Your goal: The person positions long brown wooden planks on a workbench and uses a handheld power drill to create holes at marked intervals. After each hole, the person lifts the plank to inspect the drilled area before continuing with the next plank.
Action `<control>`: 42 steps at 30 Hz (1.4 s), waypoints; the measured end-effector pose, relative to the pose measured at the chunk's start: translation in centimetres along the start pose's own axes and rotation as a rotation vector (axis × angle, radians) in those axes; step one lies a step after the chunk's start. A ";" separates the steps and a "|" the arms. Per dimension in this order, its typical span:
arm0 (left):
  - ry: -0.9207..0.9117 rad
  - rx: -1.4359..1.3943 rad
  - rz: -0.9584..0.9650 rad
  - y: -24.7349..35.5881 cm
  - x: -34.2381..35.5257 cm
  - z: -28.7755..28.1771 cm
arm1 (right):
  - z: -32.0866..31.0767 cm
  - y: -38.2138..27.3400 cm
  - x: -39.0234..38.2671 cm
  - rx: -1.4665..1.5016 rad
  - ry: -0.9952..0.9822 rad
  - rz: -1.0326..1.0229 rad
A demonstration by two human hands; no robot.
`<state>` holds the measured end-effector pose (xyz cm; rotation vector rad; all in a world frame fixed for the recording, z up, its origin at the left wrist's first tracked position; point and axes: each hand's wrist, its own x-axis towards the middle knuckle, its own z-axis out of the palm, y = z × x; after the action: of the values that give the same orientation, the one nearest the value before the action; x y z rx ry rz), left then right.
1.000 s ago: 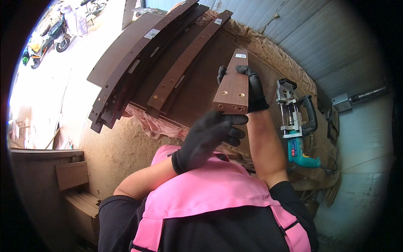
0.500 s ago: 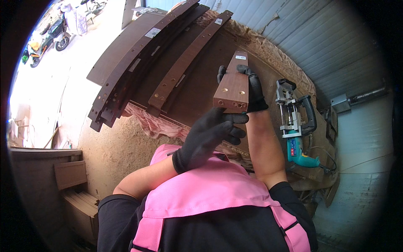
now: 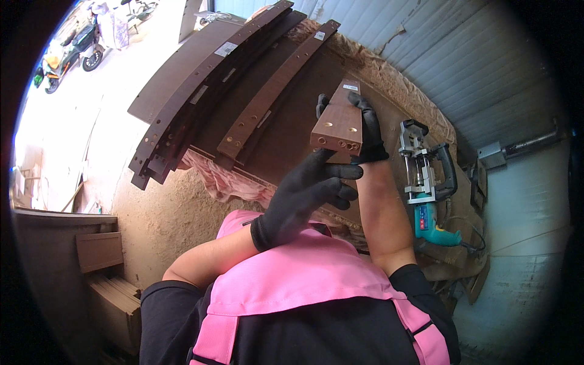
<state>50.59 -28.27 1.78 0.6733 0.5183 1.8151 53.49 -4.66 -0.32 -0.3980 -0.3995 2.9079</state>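
A short brown drilled board [image 3: 342, 119] with a white label at its far end is in my right hand [image 3: 368, 119]. The gloved thumb and fingers wrap round its sides. Its near end points at me and shows several round holes in the end face and two brass-coloured holes on top. My left hand [image 3: 312, 185], in a black glove, is just below that end with its fingers apart. The raised index finger is at the lower edge of the end face; whether it touches, I cannot tell. Nothing is held in the left hand.
On the brown worktable [image 3: 292, 115] lie a long drilled rail [image 3: 274, 91] and a stack of similar rails [image 3: 182, 91] at the left. A teal power tool with a metal jig [image 3: 426, 176] lies on the right. Cardboard [image 3: 112, 298] stands low at the left.
My left index finger has risen slightly toward the board's near end. My right hand keeps its grip, and the board's near end has tipped a little.
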 end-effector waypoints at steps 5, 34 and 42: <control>-0.014 0.036 0.000 0.3 0.1 0.0 | -0.1 -0.2 0.1 0.066 -0.042 0.034; 0.709 0.369 1.055 11.5 -14.0 1.1 | 6.5 15.9 -9.6 -0.719 -0.651 0.734; 1.086 0.921 0.907 17.9 -34.1 -5.6 | 10.3 29.5 -3.9 -0.893 -0.572 0.491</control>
<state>43.17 -66.52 2.26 0.4523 2.1229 2.7215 50.11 -35.91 1.67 0.3121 -1.9403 3.0588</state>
